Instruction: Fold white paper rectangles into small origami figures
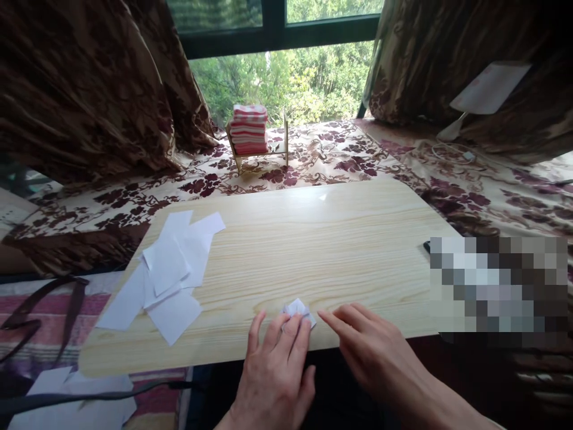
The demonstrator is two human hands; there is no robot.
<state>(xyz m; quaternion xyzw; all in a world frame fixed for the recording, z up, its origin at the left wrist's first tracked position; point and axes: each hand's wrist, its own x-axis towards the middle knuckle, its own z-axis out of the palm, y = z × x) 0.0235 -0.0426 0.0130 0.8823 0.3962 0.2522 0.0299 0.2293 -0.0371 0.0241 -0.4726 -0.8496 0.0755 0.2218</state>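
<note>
Nearest me, my left hand (275,370) lies flat, fingers spread, pressing a small folded paper (298,310) onto the near edge of the board (322,239). My right hand (376,352) sits just beside it, open, fingers extended and tips touching the board, gripping nothing. Farther left, loose sheets (168,275) overlap on the board. Beyond, a rack (259,152) holds a cloth stack (249,128) near the window (286,77).

A: Where is there open room on the table (340,239)?
B: Across the middle, far side and right.
A: What blocks the left?
B: Loose paper sheets (168,275); a wooden rack (257,152) stands beyond the far edge.
</note>
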